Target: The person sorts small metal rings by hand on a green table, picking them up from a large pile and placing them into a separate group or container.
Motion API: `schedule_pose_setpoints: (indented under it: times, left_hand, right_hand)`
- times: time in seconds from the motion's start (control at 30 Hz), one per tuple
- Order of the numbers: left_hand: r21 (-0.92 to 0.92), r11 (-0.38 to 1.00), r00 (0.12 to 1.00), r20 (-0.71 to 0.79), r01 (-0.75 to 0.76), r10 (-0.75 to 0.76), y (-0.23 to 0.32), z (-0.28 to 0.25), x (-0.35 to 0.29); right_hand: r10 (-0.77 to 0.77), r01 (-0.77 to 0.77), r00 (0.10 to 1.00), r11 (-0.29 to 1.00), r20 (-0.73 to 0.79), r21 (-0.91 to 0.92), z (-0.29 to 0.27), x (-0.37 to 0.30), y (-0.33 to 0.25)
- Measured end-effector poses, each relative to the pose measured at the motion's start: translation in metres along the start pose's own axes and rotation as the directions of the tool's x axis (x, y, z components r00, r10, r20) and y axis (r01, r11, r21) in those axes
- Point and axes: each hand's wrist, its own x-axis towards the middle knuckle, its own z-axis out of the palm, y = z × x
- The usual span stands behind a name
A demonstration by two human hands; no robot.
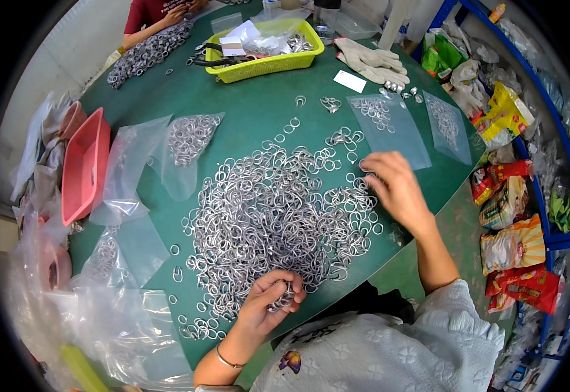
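Observation:
A big heap of silvery metal rings covers the middle of the green table. My left hand is closed, palm up, around a cluster of these rings at the heap's near edge. Over the heap's right side, my right hand has its thumb and index finger curled round a single metal ring at the fingertips. Its other fingers bend above the table. A small loose group of rings lies just beyond that hand.
Clear bags of rings lie at left and far right. A yellow-green basket with pliers stands at the back, near gloves. A pink tray sits left. Another person's hand is at the far left.

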Motion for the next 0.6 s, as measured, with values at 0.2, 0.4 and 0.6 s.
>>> schedule_pose_setpoints:
  times: [0.2, 0.4, 0.6]
  left_hand:
    - [0.041, 0.999, 1.000, -0.007, 0.001, -0.001, 0.001, -0.001, 0.002]
    - [0.038, 0.999, 1.000, 0.010, -0.023, 0.023, 0.001, -0.001, 0.001]
    - [0.068, 0.997, 0.999, 0.014, -0.032, 0.031, 0.000, -0.002, 0.002]
  right_hand:
    - [0.055, -0.050, 0.998, 0.982, 0.023, -0.184, 0.008, -0.011, 0.037]
    - [0.217, -0.216, 0.976, 0.974, -0.010, 0.067, 0.009, -0.011, 0.041]
    - [0.207, -0.218, 0.975, 0.963, 0.081, 0.159, -0.003, -0.011, 0.036]
